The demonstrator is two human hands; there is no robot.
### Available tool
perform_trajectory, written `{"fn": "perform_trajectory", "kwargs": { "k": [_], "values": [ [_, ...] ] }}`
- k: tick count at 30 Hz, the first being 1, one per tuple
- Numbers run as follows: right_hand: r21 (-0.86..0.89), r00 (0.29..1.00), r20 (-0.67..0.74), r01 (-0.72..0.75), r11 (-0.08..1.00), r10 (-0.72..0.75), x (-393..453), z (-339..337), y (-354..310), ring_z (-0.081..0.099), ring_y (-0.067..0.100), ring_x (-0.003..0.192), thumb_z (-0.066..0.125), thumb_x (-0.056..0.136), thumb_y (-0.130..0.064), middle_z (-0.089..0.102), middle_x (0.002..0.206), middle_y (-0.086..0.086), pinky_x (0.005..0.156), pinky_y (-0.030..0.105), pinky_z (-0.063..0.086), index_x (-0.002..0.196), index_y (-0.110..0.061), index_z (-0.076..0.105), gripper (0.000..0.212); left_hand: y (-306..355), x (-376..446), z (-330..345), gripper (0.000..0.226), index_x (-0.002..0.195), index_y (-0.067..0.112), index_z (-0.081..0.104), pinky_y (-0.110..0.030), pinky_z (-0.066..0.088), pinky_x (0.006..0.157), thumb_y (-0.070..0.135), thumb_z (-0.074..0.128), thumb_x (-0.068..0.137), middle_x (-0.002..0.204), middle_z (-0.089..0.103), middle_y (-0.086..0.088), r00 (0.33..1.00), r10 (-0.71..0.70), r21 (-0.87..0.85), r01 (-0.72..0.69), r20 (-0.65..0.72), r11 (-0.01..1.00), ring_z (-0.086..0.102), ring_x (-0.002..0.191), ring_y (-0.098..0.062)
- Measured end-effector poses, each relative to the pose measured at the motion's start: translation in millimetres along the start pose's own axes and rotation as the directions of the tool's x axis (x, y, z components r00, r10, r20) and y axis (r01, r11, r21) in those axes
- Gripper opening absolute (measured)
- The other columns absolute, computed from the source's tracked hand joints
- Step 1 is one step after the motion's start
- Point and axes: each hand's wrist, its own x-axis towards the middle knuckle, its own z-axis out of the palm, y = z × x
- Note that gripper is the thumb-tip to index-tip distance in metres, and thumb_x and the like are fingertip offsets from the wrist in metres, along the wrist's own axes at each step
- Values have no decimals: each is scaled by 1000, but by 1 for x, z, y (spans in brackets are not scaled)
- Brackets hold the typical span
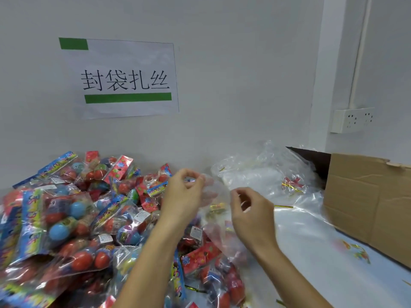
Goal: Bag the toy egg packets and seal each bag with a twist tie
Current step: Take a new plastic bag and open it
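From the head view, the left hand (183, 194) sits just left of centre with its fingers curled, thumb and fingertips pinching the upper edge of a clear plastic bag (219, 221); the right hand (251, 213), at about 3 o'clock from it, pinches the same bag's opposite edge, so the mouth of the bag is stretched between them. The bag hangs down toward 6 o'clock, with red eggs and a red header card visible through its film. A large heap of toy egg packets (73, 218) fills the table from 7 to 10 o'clock, touching the wall. Loose clear bags (262, 174) lie piled at 2 o'clock beside an open cardboard box (367, 203) at 3 o'clock. A gold twist tie (283, 206) lies on the table (311, 252) just right of the right hand. On the wall at 11 o'clock hangs a paper sign (126, 78) with green bars; a wall socket (352, 120) sits at 2 o'clock.
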Motion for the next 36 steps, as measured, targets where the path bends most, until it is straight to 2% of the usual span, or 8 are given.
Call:
{"fn": "perform_trajectory", "kwargs": {
  "k": [5,11,14,18,22,25,28,36],
  "values": [
    [230,989,105,-124,965,102,-5,5,-4,66,-1,71,63,97,-26,72,76,-21,62,10,46,76,-36,70,25,-5,-3,6,11,87,15,64,-43,60,81,22,62,95,87,75,-3,987,8,210,-42,160,977,73,85,-22],
    [366,969,120,-247,897,217,1,1,1,71,9,79,70,92,-13,76,81,-5,76,29,59,91,-19,75,8,-9,-1,0,11,82,13,65,-33,59,79,13,68,93,89,73,-16,957,-72,145,32,281,989,74,91,-21],
    [345,985,59,-171,923,160,3,-2,2,71,8,79,70,91,-6,75,81,-6,74,24,57,94,-18,74,13,-8,1,-5,6,84,19,67,-32,59,78,20,71,89,88,76,-1,951,-66,184,10,303,983,73,93,-16],
    [211,995,50,71,975,-83,3,-5,0,66,4,74,71,87,0,70,76,-14,66,8,47,94,-21,74,22,-6,0,-10,42,96,33,74,-30,56,81,67,71,71,96,74,16,937,-36,228,-47,348,972,69,90,0],
    [115,953,118,265,957,-278,0,-5,-5,63,4,79,72,84,0,66,84,-21,67,5,44,103,-30,71,36,-6,2,-4,15,78,28,76,-22,55,67,30,70,91,76,73,7,979,125,230,-160,161,960,70,76,-9],
    [168,975,54,206,964,-217,-3,-3,-8,61,9,85,72,84,-12,63,91,-16,70,8,43,104,-35,63,32,-9,2,-5,14,79,19,75,-20,53,53,19,70,92,70,73,-2,991,133,125,-132,2,983,73,68,-20],
    [224,989,2,141,964,-145,-6,-1,-11,59,10,82,73,86,-21,61,86,-14,69,10,42,97,-33,62,20,-10,2,-5,15,76,11,72,-31,60,60,19,75,88,65,72,-3,985,134,63,-128,-105,990,72,61,-20],
    [268,990,117,39,963,-73,-6,1,-18,68,4,72,74,90,-17,73,74,-17,61,9,45,82,-28,77,14,-14,1,4,24,72,2,61,-32,60,62,9,82,80,68,71,-10,994,93,44,-96,65,994,73,68,-23]
  ]
}}
